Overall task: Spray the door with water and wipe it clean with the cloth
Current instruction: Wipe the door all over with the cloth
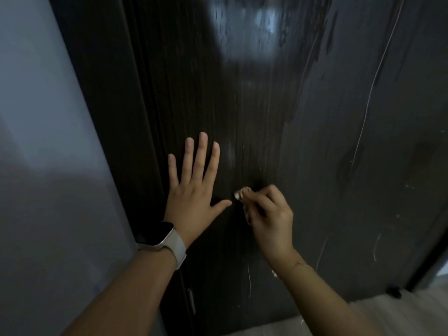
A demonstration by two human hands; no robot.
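Left hand (194, 187) lies flat, fingers apart, steadying the door (266, 105); right hand (266, 214) pinches the cloth (241, 192) against it to wipe.

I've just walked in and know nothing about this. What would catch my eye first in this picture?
Most striking are the two hands on the dark door: the left hand lies flat with fingers spread, a pale watch on its wrist. Just right of it, the right hand pinches a small pale cloth against the wood. Higher up, a wet, streaky sheen glints near the top of the door.
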